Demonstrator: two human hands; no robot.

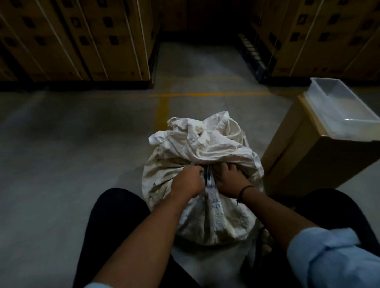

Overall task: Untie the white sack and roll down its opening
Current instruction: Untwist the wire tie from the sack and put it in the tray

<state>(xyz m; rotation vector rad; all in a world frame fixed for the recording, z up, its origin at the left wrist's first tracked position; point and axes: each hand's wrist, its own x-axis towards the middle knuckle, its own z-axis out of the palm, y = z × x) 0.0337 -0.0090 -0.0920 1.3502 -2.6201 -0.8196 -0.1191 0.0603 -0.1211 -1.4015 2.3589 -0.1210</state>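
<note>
A bulging white woven sack (pixel 212 221) stands on the floor between my knees, with blue print on its near side. Its neck is cinched, and the loose crumpled top (pixel 197 139) flops away from me above the tie. My left hand (pixel 187 183) and my right hand (pixel 228 180) meet at the cinched neck, fingers curled into the gathered cloth on either side of a dark tie (pixel 208 175). The knot itself is mostly hidden by my fingers. A dark band circles my right wrist.
A long cardboard box (pixel 298 156) stands right of the sack, with a clear plastic tray (pixel 342 109) on top. Stacked strapped cartons (pixel 67 38) line the back left and back right (pixel 323 31). Grey concrete floor with yellow lines (pixel 163 108) spreads ahead and left.
</note>
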